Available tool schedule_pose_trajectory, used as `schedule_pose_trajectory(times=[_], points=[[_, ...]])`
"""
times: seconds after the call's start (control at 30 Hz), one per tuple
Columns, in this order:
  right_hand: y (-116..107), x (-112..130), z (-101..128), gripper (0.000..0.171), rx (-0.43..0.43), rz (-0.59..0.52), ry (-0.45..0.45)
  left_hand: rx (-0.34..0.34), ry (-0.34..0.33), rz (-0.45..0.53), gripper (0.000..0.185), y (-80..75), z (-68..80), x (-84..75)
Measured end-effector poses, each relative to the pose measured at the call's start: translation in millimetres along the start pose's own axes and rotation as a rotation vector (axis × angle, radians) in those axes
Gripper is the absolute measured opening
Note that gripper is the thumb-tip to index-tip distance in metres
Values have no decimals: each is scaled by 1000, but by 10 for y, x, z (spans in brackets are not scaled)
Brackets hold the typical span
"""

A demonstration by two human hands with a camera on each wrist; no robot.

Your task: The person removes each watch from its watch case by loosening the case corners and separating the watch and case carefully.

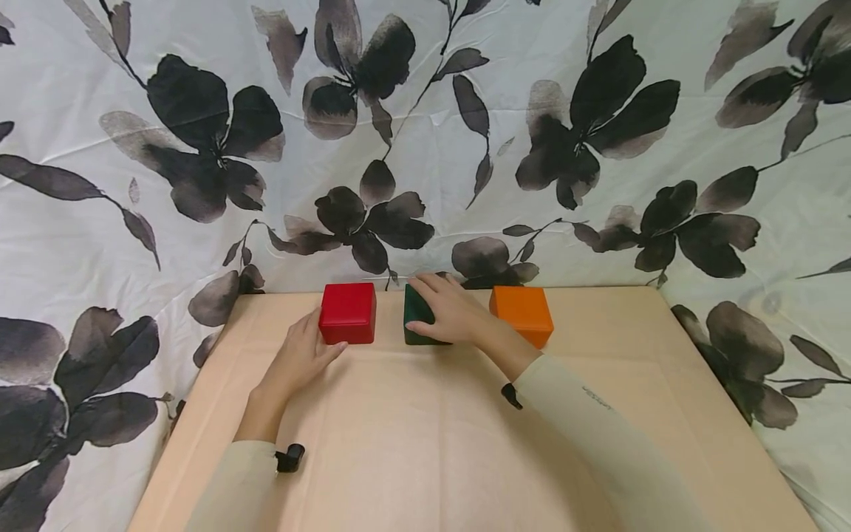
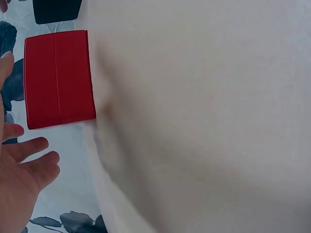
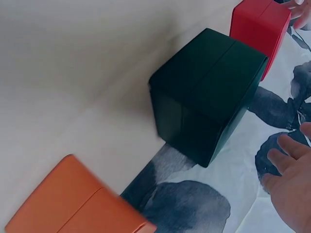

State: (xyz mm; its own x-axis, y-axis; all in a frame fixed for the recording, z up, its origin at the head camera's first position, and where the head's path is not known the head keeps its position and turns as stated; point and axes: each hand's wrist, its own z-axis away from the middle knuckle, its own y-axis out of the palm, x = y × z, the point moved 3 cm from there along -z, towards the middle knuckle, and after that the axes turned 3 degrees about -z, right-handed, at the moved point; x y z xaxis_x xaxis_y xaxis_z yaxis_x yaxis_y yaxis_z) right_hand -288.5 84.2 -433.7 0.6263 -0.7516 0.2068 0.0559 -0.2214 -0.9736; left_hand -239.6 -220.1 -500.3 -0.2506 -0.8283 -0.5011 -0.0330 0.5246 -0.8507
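Three box-like blocks stand in a row along the table's far edge. My left hand (image 1: 297, 358) is at the left side of the red block (image 1: 348, 314), thumb near its front corner. In the left wrist view its fingers (image 2: 36, 148) are spread loosely beside the red block (image 2: 60, 80). My right hand (image 1: 455, 310) reaches over the dark green block (image 1: 415, 314) and hides much of it in the head view. From the right wrist, a visible gap separates the extended fingers (image 3: 289, 148) from the green block (image 3: 209, 87).
To the right of the green block sits the orange block (image 1: 521, 312), close beside my right wrist. A pale wood-coloured table (image 1: 412, 443) lies under everything. Behind and around it hangs white cloth (image 1: 439, 162) with dark flowers. Small black devices (image 1: 290, 458) are strapped at both wrists.
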Motion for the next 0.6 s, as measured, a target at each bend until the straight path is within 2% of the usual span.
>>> schedule_pose_trajectory(times=[0.13, 0.37, 0.6], points=[[29, 41, -104, 87, 34, -14, 12, -5, -12, 68, 96, 51, -50, 42], [77, 119, -292, 90, 80, -81, 24, 13, -147, 109, 103, 66, -80, 137], [159, 204, -473, 91, 81, -74, -2, 24, -215, 205, 99, 86, -136, 170]])
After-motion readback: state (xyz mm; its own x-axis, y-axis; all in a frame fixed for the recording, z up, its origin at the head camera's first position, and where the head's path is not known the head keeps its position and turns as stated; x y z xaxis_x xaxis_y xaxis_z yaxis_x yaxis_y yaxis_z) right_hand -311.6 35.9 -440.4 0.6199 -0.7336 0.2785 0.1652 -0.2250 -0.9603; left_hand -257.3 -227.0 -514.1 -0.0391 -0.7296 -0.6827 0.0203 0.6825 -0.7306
